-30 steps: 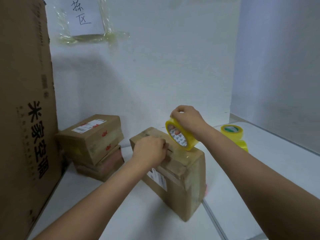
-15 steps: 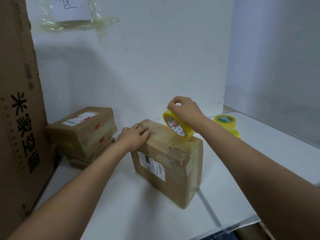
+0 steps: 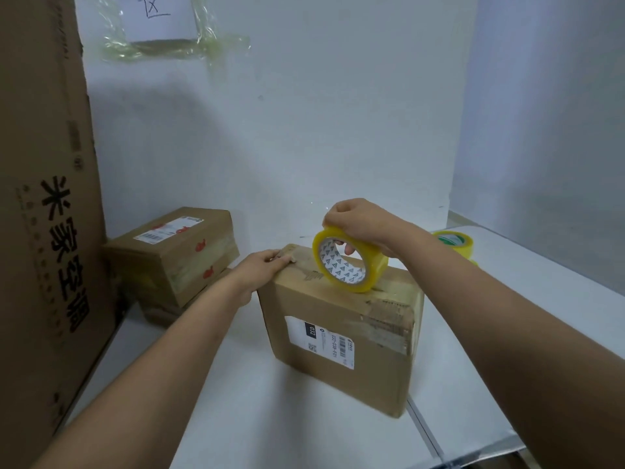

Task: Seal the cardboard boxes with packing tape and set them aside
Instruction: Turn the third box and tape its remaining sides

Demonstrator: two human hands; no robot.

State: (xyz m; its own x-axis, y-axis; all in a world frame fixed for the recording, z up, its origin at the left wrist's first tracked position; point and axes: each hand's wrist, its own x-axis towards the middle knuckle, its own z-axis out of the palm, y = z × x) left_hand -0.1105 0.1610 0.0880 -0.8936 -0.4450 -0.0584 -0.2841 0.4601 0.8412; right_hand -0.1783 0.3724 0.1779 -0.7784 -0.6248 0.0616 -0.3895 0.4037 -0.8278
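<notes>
Box (image 3: 341,336) stands on its narrow side on the white table (image 3: 236,418), roughly centre, shipping label (image 3: 319,341) facing the camera. Top edge has old torn tape and a glossy clear strip along it.

Right hand (image 3: 358,221) grips the yellow tape roll (image 3: 348,264): fingers curled over the outer rim, thumb tip hooked inside the core. Roll stands on edge, tilted, its lower rim touching the box top near the right end. Core is white with a small dark triangle print.

Left hand (image 3: 267,265) rests on the top left corner of the box, fingers nearly straight and lying flat over the edge, pressing down. It's not wrapped around anything. Can't tell whether a loose tape end is under the fingertips.

Two more boxes (image 3: 176,255) are stacked at the back left, against the wall, well apart from the one in hand. The upper one has a white label and red marks on its side; the lower one is mostly hidden behind the left forearm.

Big brown carton (image 3: 44,231) with black printed characters fills the left edge of the frame, standing just beside the stack.

Spare yellow tape roll (image 3: 456,243) lies flat on the table at the back right, behind the right forearm.

Paper sign (image 3: 159,18) taped to the back wall, upper left, with crumpled clear tape around it.
</notes>
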